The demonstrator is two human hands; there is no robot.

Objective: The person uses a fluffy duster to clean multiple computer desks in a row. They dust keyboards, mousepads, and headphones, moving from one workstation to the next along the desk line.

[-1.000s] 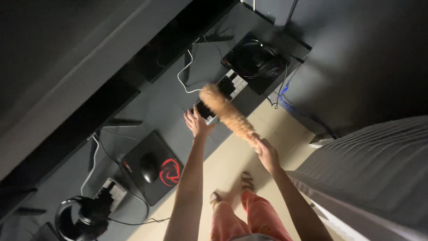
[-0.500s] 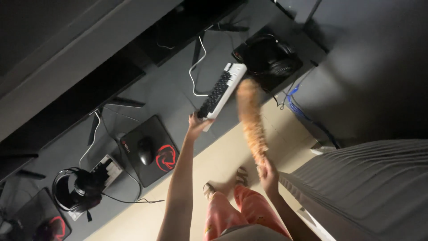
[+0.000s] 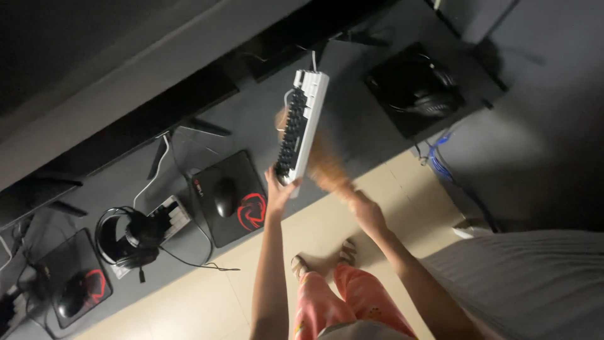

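Gaming room or internet cafe: long dark surface (image 3: 371, 135) with a row of stations, each with monitor (image 3: 145, 119), mousepad (image 3: 229, 195), mouse (image 3: 224, 196), headset (image 3: 129, 242).

Dim room on my feed, most of it near black; only light falls from the right side onto the pale floor (image 3: 189, 296) below my hands. Heavy motion blur on the orange duster (image 3: 327, 167) just above my right hand (image 3: 367, 211), its edges smeared. Keyboard (image 3: 302, 123) above my left hand's (image 3: 280, 189) fingers is fairly sharp, its white side brightest. Frame tilted; upper left lost in shadow, grainy w/ noise.
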